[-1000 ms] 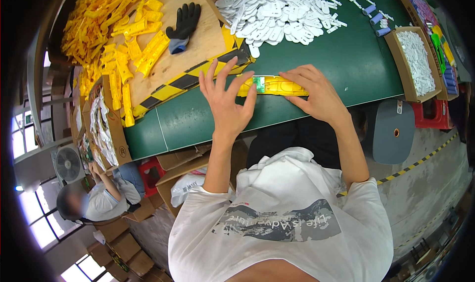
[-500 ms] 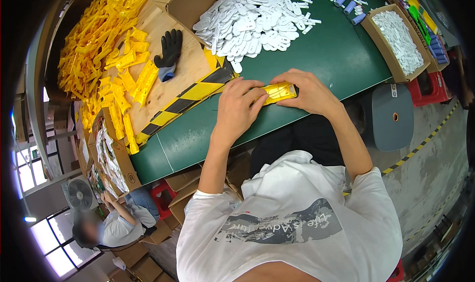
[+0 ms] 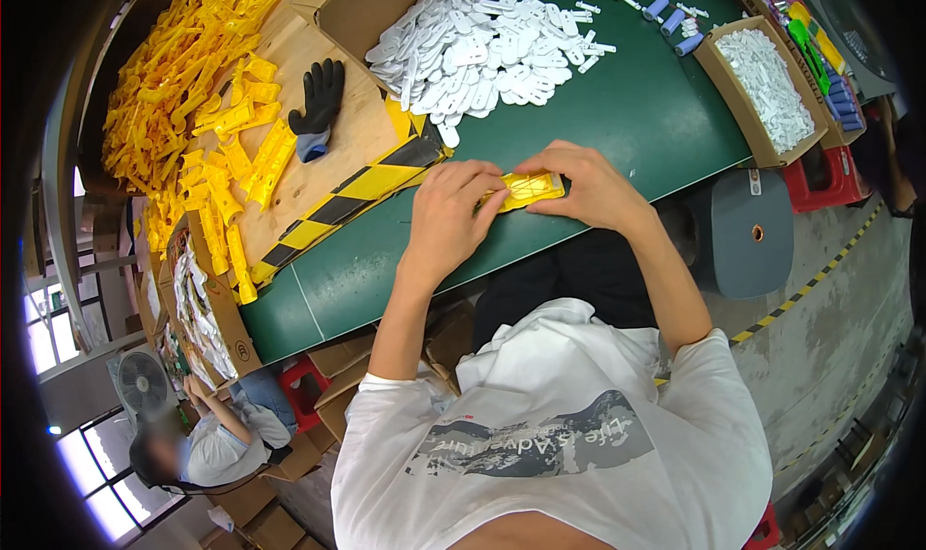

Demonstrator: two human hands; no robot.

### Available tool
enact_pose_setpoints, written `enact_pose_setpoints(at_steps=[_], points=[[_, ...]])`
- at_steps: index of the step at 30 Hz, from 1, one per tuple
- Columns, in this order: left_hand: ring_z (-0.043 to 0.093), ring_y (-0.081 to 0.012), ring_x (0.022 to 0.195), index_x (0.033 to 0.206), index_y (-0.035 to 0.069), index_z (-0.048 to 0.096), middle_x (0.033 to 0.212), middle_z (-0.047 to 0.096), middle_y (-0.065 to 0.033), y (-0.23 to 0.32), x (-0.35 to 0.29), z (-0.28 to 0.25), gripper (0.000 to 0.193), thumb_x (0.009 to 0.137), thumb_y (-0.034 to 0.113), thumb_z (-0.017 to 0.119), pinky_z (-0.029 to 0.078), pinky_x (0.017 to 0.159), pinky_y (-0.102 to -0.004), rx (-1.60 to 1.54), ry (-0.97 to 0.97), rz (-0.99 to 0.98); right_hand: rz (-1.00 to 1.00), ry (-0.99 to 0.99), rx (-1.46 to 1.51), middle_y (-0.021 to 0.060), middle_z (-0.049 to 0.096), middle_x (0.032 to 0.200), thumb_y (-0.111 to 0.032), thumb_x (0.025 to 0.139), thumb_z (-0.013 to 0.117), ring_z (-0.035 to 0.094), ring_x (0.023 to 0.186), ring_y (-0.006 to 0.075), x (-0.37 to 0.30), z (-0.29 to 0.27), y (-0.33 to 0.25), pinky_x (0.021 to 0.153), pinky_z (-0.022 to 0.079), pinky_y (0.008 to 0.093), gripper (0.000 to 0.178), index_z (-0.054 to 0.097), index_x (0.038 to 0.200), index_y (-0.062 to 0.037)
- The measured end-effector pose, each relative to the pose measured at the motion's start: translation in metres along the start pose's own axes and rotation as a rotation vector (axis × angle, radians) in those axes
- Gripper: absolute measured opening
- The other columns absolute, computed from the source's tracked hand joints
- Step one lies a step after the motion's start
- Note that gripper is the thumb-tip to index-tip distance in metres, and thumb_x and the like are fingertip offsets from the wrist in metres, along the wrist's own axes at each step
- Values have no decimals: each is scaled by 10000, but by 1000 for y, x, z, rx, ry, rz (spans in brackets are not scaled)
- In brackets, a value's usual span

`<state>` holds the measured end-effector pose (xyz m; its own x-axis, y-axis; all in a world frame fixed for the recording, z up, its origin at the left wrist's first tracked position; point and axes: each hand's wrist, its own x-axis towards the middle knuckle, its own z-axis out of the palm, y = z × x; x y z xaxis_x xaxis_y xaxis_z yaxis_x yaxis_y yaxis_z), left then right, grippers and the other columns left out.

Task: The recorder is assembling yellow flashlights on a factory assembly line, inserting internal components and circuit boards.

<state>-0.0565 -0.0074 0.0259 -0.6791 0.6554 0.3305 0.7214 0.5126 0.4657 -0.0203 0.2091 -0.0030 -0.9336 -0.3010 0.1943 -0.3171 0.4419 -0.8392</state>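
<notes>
A yellow plastic shell (image 3: 529,190) with thin wires showing inside lies between my two hands, just above the near part of the green table. My left hand (image 3: 451,208) grips its left end with thumb and fingers. At the other end, my right hand (image 3: 595,191) pinches it between thumb and fingers. The left end of the shell is partly hidden by my left fingers. Beyond my hands spreads a pile of flat white plastic pieces (image 3: 492,53), spilling from a tipped cardboard box.
Many yellow plastic parts (image 3: 183,87) heap up on the wooden board at left, near a black work glove (image 3: 319,102). Striped tape (image 3: 357,193) edges the board. Right, a carton of small white parts (image 3: 767,82) stands by purple cylinders (image 3: 672,20). A co-worker (image 3: 227,434) sits lower left.
The whole view has shifted slightly, moving the scene a little to the left. Both hands still hold the yellow shell, with the fingers slightly repositioned.
</notes>
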Motion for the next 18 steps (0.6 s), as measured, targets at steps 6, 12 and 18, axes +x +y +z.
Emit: enact_pose_setpoints(at_steps=[6,12,18], points=[[616,-262,904,832,42,664,935,681,-66,-6,-22,3,73,779,73,704,448,839,-364,-37,137,-135,-40,-6,8,82,669,974,-94,675,813,606,897,255,2,2,4,772,493,337,413,663,1056,-38],[624,-285,912,811,17,648,979,682,-105,-5,-36,27,63,780,38,699,463,872,-390,-363,306,-325,-17,-21,-14,104,673,1009,-140,695,800,610,933,276,1,-4,1,812,498,348,401,662,1055,-31],[622,-280,923,804,-12,636,992,680,-126,-7,-45,28,59,778,-1,688,477,816,-345,-366,350,-387,157,189,-56,96,693,981,-185,803,725,655,863,217,20,-51,13,787,510,313,309,666,1066,-34]])
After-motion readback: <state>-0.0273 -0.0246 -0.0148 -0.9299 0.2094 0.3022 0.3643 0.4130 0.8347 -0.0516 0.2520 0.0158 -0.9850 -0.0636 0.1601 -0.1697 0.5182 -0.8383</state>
